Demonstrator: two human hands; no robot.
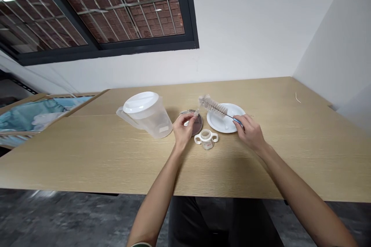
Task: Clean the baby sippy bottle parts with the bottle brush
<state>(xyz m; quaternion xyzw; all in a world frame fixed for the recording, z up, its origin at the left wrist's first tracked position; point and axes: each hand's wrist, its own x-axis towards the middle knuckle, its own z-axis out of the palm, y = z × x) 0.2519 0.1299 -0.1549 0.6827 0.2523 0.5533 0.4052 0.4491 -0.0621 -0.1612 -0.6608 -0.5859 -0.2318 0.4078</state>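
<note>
My right hand grips the blue handle of a bottle brush, whose pale bristles point left above a white plate. In my left hand a small clear piece is pinched between the fingertips, close to the brush's tip. Behind that hand lies a round, dark reddish dish, partly covered by the fingers. A small bottle with two white handles stands upright between my hands, nearer the table's front edge.
A translucent pitcher with a white lid stands left of my left hand. Farther left, a crib-like frame holds blue cloth. A thin pale strip lies on the table at the right. Wall and barred window rise behind.
</note>
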